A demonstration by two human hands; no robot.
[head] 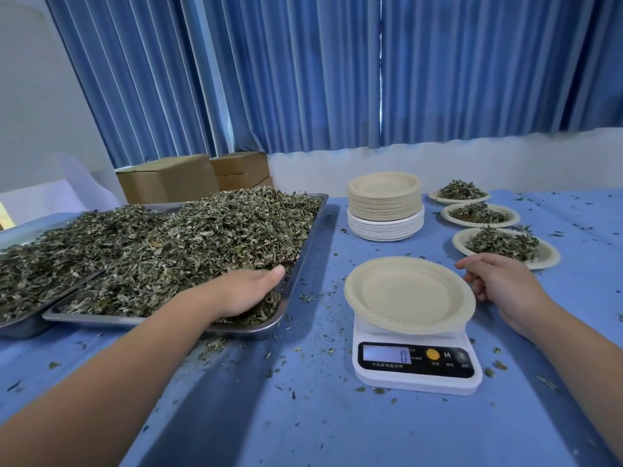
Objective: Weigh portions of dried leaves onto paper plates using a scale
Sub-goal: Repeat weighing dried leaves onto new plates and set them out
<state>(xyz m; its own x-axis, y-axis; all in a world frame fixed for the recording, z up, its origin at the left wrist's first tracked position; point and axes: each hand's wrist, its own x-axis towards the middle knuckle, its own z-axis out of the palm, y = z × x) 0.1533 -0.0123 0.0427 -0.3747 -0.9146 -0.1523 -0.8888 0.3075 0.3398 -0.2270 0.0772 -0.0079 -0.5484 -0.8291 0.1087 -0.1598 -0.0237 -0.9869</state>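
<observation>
Head view of the weighing station, read from left to right. At the far left a second metal tray (20, 326) of leaves is partly cut off by the frame edge. Just beside it stands the main tray (305, 251), heaped with dried leaves (202, 237). Behind the trays are cardboard boxes (168, 178). The left hand (249, 291) lies palm down on the leaves at the near right corner of the main tray, thumb straight and pointing right. Its fingers are hidden beneath the palm and among the leaves, so it cannot be told whether its grip is apart or clamped on leaves. The bench (269, 416) is covered in blue cloth and strewn with leaf fragments. Right of the tray, toward the back, rises a stack of paper plates (386, 205), tan ones above white. Nearer the camera sits a white scale (416, 364), its display reading 0. It carries an empty paper plate (409, 294) that overhangs its platform. The right hand (499, 284) hovers just beside the plate's right rim, its grip loosely curled and holding nothing; whether a fingertip touches the rim cannot be told. Beyond it, three filled plates (505, 246) of leaves stand in a row toward the blue curtains (303, 79).
</observation>
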